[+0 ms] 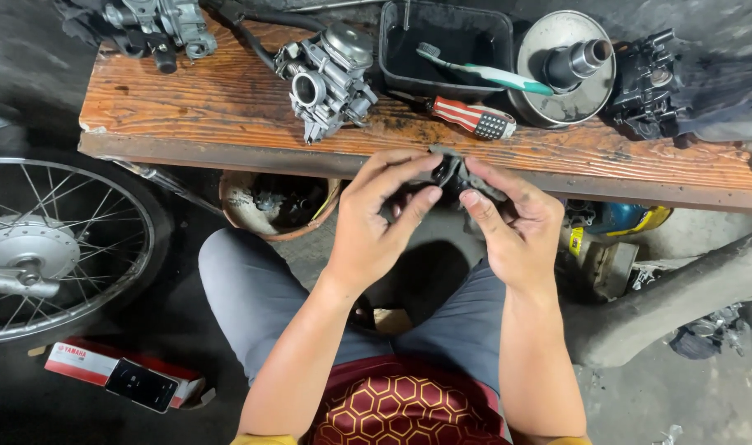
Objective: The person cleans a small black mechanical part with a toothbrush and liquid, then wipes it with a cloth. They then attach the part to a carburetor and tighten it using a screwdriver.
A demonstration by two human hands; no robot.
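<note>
Spoked wheel [50, 247] stood at far left, below the wooden table [227, 99]. Left hand [376, 218] and right hand [512, 222] pinched a small dark part [458, 171], perhaps metal, just off the table's near edge; a carburetor [326, 78] sat behind.

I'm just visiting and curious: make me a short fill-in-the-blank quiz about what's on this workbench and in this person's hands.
1. Both hands, left hand and right hand, hold a small dark part in front of a ____ bench.
2. A toothbrush lies across the rim of a black ____.
3. The screwdriver has a red and ____ striped handle.
4. On the floor at the left stands a spoked ____.

Missing words: wooden; tray; white; wheel
</note>
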